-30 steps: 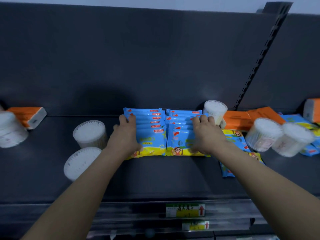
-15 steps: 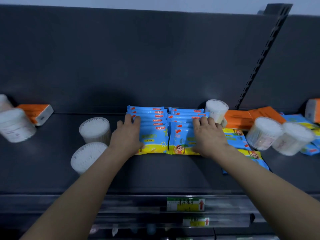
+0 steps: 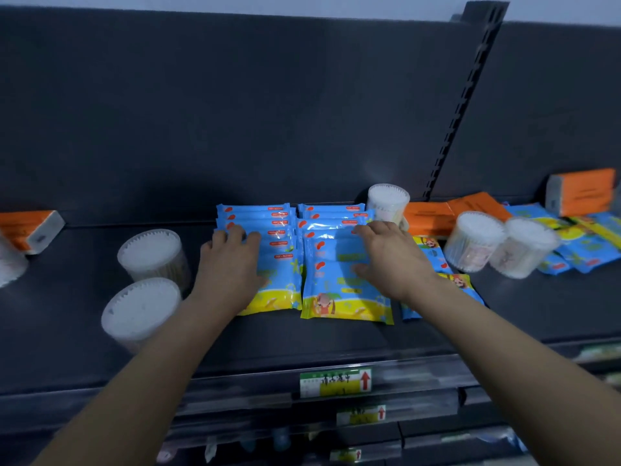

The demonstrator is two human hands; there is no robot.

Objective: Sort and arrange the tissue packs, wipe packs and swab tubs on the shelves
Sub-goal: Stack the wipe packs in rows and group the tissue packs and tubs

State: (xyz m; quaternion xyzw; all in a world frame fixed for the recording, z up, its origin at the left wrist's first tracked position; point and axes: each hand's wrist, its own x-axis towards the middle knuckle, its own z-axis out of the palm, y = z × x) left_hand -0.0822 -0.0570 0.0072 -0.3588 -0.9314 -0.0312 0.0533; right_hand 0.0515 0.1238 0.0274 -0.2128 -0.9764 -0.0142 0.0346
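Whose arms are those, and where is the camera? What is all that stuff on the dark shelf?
The arms belong to a person wearing a camera on their head, so you see what they see: a store shelf from above. The left hand and right hand rest flat on two rows of blue wipe packs, probably straightening them. Nothing is picked up. Round white swab tubs stand on the left. More tubs and orange tissue packs sit on the right.

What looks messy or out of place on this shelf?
The two wipe pack rows under the left hand and right hand look tidy. To their right it is jumbled: loose wipe packs lie crooked and overlapping, with two swab tubs and orange tissue packs mixed among them.
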